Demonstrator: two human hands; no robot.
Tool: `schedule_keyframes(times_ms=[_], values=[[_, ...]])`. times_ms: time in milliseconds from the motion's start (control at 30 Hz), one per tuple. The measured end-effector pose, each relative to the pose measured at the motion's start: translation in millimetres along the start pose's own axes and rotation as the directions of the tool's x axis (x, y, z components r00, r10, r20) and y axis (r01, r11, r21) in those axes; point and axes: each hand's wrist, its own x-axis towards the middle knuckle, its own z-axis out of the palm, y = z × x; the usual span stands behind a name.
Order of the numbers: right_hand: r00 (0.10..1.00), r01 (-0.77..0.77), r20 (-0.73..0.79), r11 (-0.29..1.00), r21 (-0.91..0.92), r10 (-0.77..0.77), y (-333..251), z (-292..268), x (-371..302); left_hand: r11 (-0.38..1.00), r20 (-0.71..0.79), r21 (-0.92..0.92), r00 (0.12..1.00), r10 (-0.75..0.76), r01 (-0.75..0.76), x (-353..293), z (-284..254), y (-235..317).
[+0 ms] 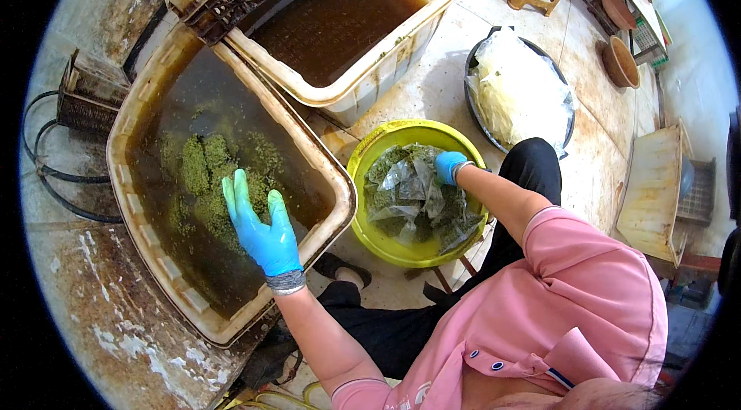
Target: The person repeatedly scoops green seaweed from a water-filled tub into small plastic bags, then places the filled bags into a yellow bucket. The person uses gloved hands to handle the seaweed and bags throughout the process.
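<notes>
1. Judging by this moment, the step in hand is handling loose green clumps (pixel 207 167) in a dark water bath, while a basin is attended to as well. The clumps lie at 9 o'clock from the view's centre, inside the left tub (pixel 328 172).
2. The person's left hand (pixel 262 225), blue-gloved with green-tinged fingertips, is at between 8 and 9 o'clock. Its fingers are spread wide, thumb apart, with nothing visibly held; whether it touches the clumps cannot be told.
3. The right hand (pixel 451 168), also gloved, is at 3 o'clock, against the clear plastic (pixel 409 188) over dark green matter inside the yellow-green basin (pixel 374 236). Its fingers are partly hidden, so whether they grip cannot be told.
4. The next move probably calls for lowering the left palm and gathering the clumps gently, since they look likely to scatter in the water.
5. The clumps have no clear front end. Their patch stretches loosely from about 11 to 5 o'clock, its edges ragged; the left fingers point toward 11 o'clock.
</notes>
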Motion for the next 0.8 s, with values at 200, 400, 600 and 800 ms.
schedule_keyframes(times_ms=[200, 400, 600, 800], values=[[0.989, 0.146, -0.005, 0.987, -0.061, -0.146, -16, -10, -3, 0.984, -0.036, -0.17, 0.998, -0.054, 0.047, -5, 0, 14], [0.959, 0.278, 0.122, 0.94, -0.197, -0.258, -21, -39, -24, 0.947, -0.083, -0.32, 0.997, 0.009, -0.035, -20, -3, 29], [0.958, 0.204, -0.215, 0.978, 0.047, -0.19, -19, -124, -104, 0.751, 0.094, -0.622, 0.974, -0.208, 0.221, -52, -8, 35], [0.76, 0.492, -0.65, 0.669, 0.557, -0.018, -74, -232, -210, 0.38, 0.756, -0.475, 0.589, -0.285, 0.794, -55, -26, 39]])
